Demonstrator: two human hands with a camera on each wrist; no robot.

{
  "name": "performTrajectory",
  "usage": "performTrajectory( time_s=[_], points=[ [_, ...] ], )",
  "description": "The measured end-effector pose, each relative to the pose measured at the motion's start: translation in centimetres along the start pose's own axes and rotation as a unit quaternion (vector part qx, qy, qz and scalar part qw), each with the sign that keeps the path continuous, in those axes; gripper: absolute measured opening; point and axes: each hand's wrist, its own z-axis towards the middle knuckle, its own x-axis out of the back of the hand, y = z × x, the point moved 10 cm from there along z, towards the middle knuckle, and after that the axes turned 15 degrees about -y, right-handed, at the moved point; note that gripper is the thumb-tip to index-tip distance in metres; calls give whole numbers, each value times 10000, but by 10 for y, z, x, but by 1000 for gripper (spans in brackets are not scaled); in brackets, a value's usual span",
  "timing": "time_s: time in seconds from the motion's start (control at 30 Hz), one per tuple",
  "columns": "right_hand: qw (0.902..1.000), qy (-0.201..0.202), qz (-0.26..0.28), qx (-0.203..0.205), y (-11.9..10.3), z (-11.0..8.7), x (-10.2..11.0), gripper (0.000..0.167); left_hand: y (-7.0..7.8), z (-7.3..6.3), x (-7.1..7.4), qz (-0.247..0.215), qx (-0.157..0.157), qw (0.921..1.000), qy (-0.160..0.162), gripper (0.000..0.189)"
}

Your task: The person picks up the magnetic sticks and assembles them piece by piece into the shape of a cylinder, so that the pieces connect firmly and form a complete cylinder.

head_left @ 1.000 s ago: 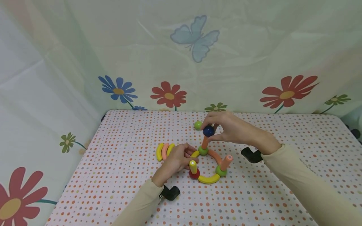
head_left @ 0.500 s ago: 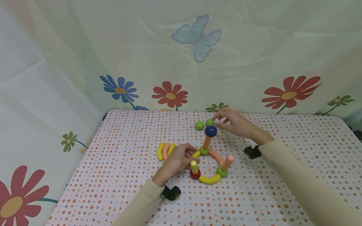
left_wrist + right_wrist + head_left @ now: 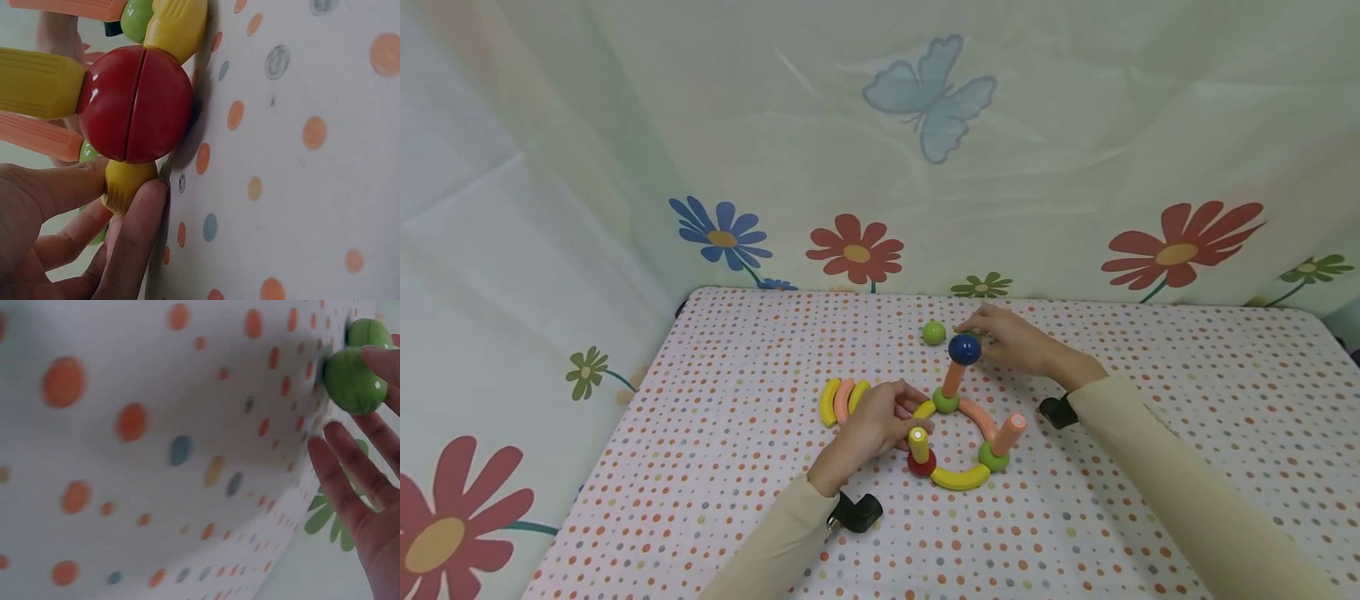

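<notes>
My left hand [image 3: 874, 418] pinches a yellow curved stick [image 3: 125, 181] between thumb and finger, beside the red ball [image 3: 162, 103]. That stick belongs to a ring of curved sticks and balls on the table. From the red ball rises a yellow straight stick [image 3: 919, 447]. Orange straight sticks stand on the ring's two green balls; the far one [image 3: 953, 382] bears a dark blue ball [image 3: 965, 349]. Behind it, my right hand [image 3: 1018, 343] holds a loose green ball [image 3: 353, 384] with thumb and fingers, mostly hidden in the head view. Another green ball [image 3: 934, 333] lies to its left.
Several curved sticks [image 3: 844, 400], yellow and orange, lie side by side left of the ring, partly behind the left hand. The dotted tablecloth [image 3: 715, 467] spreads around everything. A flowered curtain [image 3: 1037, 167] hangs behind the table.
My right hand lets go of the blue ball, which stays atop the orange stick, and moves back to the loose green ball. The left hand keeps its place at the ring.
</notes>
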Motion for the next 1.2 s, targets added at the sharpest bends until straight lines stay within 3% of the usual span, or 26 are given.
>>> performTrajectory(
  time_s=[0.43,0.73,1.0,1.2],
  points=[
    [9991,-240,215,-272,8,-47,-23,23,0,-1,0,29,60,10000,-13,31],
    [9993,-125,278,-208,6,-72,-31,26,0,-4,-1,-157,-136,9998,-32,29],
    [9979,621,182,25,-9,-109,5,36,3,-4,-1,-60,-189,9998,-6,31],
    [9895,1178,-427,716,-54,-133,40,45,2,-3,-1,-131,-135,9998,-39,31]
  ],
)
